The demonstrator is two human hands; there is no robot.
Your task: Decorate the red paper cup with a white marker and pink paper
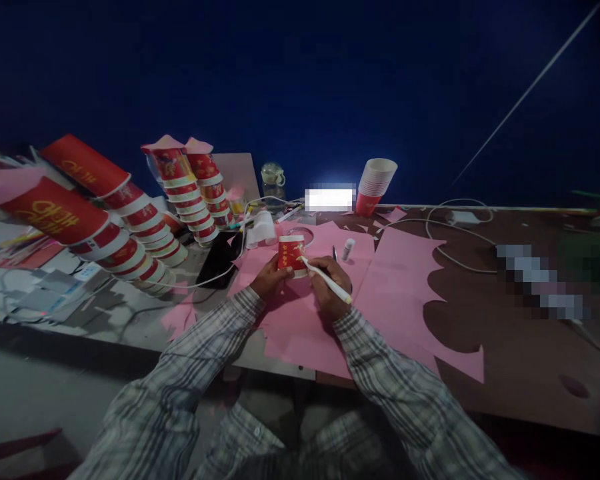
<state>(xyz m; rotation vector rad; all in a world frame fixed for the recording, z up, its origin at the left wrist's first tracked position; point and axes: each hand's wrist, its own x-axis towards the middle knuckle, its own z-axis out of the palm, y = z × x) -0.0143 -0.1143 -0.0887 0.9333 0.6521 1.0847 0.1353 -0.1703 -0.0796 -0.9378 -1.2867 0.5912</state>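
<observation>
A small red paper cup (291, 253) with gold print and white edges is held over the pink paper (300, 320). My left hand (271, 279) grips the cup from its left and lower side. In my right hand (327, 287) is a white marker pen (334, 285), its tip at the cup's right side. The fingers of that hand are closed around the pen. Just beyond the right hand stand a glue stick (349, 249) and a thin dark pen-like thing (335, 253). Behind the cup, a ring-shaped thing (301, 235) is partly hidden.
Tall leaning stacks of red cups (183, 190) stand at the left. White stacked cups (377, 183) are at the back. A bottle (273, 181), a black phone-like slab (220, 260) and a white charger (261, 230) lie beyond. Cables (430, 230) cross the table; cut pink paper (405, 287) lies right.
</observation>
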